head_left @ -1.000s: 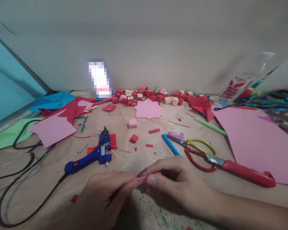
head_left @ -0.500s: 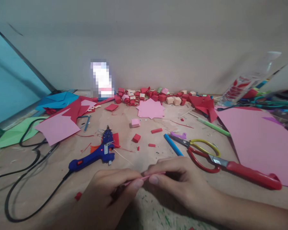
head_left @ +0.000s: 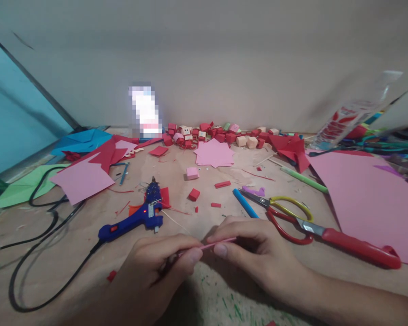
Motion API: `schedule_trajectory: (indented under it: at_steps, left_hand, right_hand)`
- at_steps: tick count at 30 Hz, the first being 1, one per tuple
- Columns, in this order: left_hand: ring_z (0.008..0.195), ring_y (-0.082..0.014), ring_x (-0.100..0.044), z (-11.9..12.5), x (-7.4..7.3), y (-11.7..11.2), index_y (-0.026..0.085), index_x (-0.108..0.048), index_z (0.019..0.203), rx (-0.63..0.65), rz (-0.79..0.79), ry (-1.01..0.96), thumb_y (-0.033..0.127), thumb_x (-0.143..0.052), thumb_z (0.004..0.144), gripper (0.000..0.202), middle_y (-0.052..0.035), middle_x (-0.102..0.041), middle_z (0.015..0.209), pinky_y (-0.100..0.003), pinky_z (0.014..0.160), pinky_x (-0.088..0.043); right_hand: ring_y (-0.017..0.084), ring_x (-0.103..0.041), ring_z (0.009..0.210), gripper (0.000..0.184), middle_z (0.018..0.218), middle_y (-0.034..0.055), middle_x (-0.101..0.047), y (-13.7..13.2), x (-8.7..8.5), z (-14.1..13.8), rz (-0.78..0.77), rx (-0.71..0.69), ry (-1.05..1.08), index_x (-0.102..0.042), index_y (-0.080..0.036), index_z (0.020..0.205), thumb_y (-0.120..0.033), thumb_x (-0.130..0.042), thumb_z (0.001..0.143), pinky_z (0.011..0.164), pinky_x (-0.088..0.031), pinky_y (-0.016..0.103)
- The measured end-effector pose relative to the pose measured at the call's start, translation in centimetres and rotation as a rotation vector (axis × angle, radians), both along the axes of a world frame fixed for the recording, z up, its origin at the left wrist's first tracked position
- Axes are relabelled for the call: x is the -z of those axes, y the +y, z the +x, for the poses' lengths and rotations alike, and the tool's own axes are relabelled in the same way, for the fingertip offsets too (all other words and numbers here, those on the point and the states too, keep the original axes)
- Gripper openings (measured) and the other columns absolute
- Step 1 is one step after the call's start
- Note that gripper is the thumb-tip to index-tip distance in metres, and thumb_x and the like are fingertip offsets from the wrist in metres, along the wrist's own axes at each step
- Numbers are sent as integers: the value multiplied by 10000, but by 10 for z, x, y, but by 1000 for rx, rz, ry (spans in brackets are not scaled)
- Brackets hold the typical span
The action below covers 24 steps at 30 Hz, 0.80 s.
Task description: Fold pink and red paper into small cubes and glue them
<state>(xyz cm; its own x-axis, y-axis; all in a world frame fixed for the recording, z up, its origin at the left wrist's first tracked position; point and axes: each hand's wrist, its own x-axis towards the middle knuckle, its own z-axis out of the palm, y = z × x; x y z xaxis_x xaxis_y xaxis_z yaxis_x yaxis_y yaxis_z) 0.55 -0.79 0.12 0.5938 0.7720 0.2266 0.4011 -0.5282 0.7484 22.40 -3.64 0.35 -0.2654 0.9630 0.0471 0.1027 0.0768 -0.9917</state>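
Observation:
A thin strip of pink paper (head_left: 209,246) is pinched edge-on between my two hands, low in the middle of the view. My left hand (head_left: 159,267) grips its left part between thumb and fingers. On the right part, my right hand (head_left: 255,253) holds it the same way, thumb below and fingers on top. Much of the paper is hidden by my fingers. Beyond my hands lie a small red paper cube (head_left: 194,194), a pink paper cube (head_left: 192,173) and a red paper strip (head_left: 222,184).
A blue glue gun (head_left: 136,222) with a lit red light and trailing cable lies left. Scissors (head_left: 285,213), a red-handled cutter (head_left: 360,248) and a blue pen (head_left: 245,203) lie right. Behind are pink paper stars (head_left: 214,153), several paper cubes, a lit phone (head_left: 145,111) and a leaning bottle (head_left: 350,117).
Both hands keep their pinch on the pink paper. The paper's right end is tipped up slightly more, and my fingers have shifted a little. The other things stay in place.

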Motion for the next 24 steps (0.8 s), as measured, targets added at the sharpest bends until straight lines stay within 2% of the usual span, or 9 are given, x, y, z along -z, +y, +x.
schedule_trajectory:
  at_steps: [3, 7, 16, 21, 24]
  left_hand:
    - [670, -71, -713, 1, 1, 1, 285, -740, 1010, -27, 31, -6, 215, -575, 967, 185, 85, -759, 769, -108, 635, -526]
    - [821, -118, -758, 0, 3, 0, 288, -733, 1086, -56, 32, 31, 259, -586, 970, 190, 45, -794, 928, -148, 701, -575]
    - [757, -163, -773, 0, 8, 2, 247, -719, 1086, -86, 110, 57, 283, -619, 948, 174, -4, -818, 937, -167, 490, -523]
    - [810, -114, -778, 4, 5, 3, 296, -729, 1053, -76, 80, -45, 198, -594, 950, 196, 60, -816, 948, -134, 703, -587]
    - [808, -91, -778, 4, 3, 3, 311, -740, 1031, -81, 88, -64, 162, -589, 938, 231, 85, -817, 936, -110, 734, -579]
  right_hand:
    - [173, -703, 812, 162, 890, 72, -782, 1, -2, 1, 13, -12, 12, -827, -158, 956, -257, -700, 935, 729, -535, 273]
    - [164, -686, 802, 163, 879, 59, -779, 2, -5, 1, 6, -2, 12, -826, -178, 974, -270, -696, 937, 722, -524, 269]
    - [193, -694, 841, 157, 920, 66, -778, 2, 0, -2, 15, 41, -1, -814, -194, 982, -210, -677, 907, 756, -530, 316]
    - [195, -695, 841, 189, 924, 64, -785, 2, 0, -1, -16, 65, -34, -816, -203, 967, -182, -643, 896, 748, -526, 319]
    - [198, -695, 843, 172, 932, 66, -786, 2, 0, -1, -29, 74, -42, -818, -203, 959, -201, -659, 891, 750, -523, 325]
